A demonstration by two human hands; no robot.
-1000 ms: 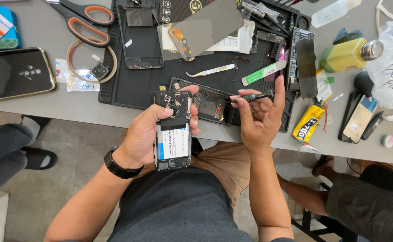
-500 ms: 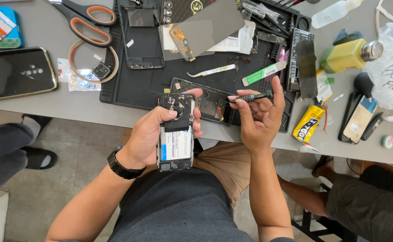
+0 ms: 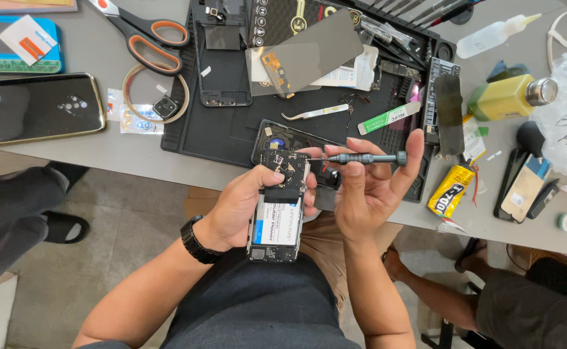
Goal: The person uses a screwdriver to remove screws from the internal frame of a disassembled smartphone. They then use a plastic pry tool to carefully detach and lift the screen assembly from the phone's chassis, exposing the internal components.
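Just below the near edge of the counter (image 3: 135, 152), over the person's lap, the left hand (image 3: 248, 207) has its grip closed around an opened smartphone (image 3: 277, 207), back cover off, battery and circuit board exposed, thumb lying across the upper board. The right hand (image 3: 371, 187) has its grip closed on a precision screwdriver (image 3: 358, 158), held level, tip touching the phone's top right corner. Above the hands, a black work mat (image 3: 232, 129) lies on the counter carrying a phone frame (image 3: 222, 61), a display panel (image 3: 312, 52), tweezers (image 3: 314, 113) and a second opened phone body (image 3: 290, 139). Left of the mat lie orange-handled scissors (image 3: 144, 35) and a glossy black back cover (image 3: 35, 106). A yellow glue tube (image 3: 450, 190) lies right of the mat.
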